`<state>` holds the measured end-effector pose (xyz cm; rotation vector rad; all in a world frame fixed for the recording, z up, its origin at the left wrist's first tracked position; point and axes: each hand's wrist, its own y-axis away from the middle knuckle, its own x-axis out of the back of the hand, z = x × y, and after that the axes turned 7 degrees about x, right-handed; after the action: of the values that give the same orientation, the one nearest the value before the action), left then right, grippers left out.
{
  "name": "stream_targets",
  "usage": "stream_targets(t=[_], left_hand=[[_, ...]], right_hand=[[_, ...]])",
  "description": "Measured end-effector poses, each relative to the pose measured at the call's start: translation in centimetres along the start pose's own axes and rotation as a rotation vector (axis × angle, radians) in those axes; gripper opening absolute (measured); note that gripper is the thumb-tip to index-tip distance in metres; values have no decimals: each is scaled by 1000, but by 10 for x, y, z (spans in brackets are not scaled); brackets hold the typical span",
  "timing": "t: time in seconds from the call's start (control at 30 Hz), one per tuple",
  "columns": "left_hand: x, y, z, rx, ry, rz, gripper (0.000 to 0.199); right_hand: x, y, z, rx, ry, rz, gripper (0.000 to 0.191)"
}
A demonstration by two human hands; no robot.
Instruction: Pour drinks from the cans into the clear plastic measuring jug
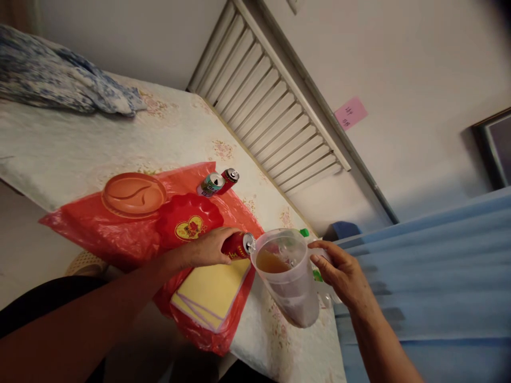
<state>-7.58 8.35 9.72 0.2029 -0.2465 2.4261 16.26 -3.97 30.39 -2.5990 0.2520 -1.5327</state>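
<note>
My left hand [211, 246] is wrapped round a red drink can [236, 245], tipped so that its opened top meets the rim of a clear plastic pitcher [293, 292]. Brownish liquid [272, 261] shows inside the pitcher. Whether any is running from the can I cannot make out. On the far side, my right hand [344, 268] grips the pitcher by its handle, partly hidden by the fingers. Beneath my left hand lie yellow cloths [215, 290] with purple edging. Just beyond it is a red scalloped plate [211, 210] with a yellow heart print.
A red plastic bag [88, 226] is spread on the flowered tablecloth [179, 138]. On it sits an orange divided dish [133, 194]. A green-blue can [211, 184] and another red can [230, 180] stand behind. Clear bottles with green caps [304, 232] are beyond the pitcher, near a blue curtain [431, 276].
</note>
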Motion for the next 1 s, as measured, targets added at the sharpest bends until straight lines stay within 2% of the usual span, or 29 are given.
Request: stream_targets(t=[0.3, 0.57, 0.83, 1.0], left_hand=[[10, 14, 32, 71, 69, -38, 60], [1, 2, 8, -41, 38, 4, 62], [7, 12, 24, -35, 76, -12, 56], [7, 10, 20, -30, 64, -14, 62]], right_hand=[[0, 1, -4, -50, 27, -6, 34], [0, 0, -6, -49, 40, -19, 32], [0, 1, -11, -86, 55, -30, 31], [0, 1, -9, -89, 36, -40, 31]])
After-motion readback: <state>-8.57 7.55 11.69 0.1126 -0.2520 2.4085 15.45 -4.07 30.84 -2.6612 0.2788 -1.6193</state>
